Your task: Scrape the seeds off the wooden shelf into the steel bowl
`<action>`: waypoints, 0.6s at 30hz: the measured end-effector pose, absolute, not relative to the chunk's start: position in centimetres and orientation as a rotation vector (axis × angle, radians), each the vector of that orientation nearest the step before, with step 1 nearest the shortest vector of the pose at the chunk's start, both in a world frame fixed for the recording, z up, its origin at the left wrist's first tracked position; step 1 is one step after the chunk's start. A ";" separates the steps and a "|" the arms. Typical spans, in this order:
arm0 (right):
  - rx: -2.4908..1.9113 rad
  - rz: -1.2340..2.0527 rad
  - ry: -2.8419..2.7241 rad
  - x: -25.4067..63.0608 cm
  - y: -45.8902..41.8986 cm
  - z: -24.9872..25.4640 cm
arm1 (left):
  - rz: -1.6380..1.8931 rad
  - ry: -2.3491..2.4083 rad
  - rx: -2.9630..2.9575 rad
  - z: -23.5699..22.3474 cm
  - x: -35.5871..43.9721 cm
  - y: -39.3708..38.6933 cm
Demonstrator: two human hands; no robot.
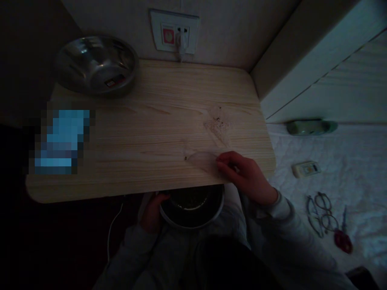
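My right hand (246, 175) rests on the near right part of a light wooden table (157, 121), its fingers pinched on the edge of a thin clear plastic piece (203, 158) lying flat there. Past it lies more clear film with dark crumbs (219, 125). My left hand (152, 211) is below the table's front edge, curled round the left rim of a round metal bowl (192, 209) held under the edge; the bowl's inside is dark.
A large steel bowl (95, 64) sits at the table's far left corner. A blurred blue patch (60, 141) is at the left. A wall socket with a plug (175, 34) is behind. On the white bed lie glasses (322, 213), red scissors (343, 237) and a small remote (306, 168).
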State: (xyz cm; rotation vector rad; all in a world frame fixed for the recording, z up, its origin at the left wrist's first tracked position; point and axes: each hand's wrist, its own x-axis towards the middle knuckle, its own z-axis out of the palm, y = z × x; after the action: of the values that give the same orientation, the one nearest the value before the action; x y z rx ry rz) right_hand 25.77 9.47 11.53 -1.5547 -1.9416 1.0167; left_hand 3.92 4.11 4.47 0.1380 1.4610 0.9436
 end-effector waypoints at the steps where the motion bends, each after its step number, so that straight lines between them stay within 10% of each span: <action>1: -1.572 0.995 -1.926 25.7 9.7 11.5 | 0.941 1.446 0.146 4.4 3.9 4.1; 18: -1.519 1.016 -2.021 25.1 9.8 11.8 | 0.890 1.398 0.103 4.4 3.5 4.1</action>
State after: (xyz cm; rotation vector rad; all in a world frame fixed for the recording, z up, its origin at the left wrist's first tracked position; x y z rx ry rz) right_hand 25.06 9.78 11.80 -1.5188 -2.0208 1.0159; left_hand 3.53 4.13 4.38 0.1025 1.3983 0.8904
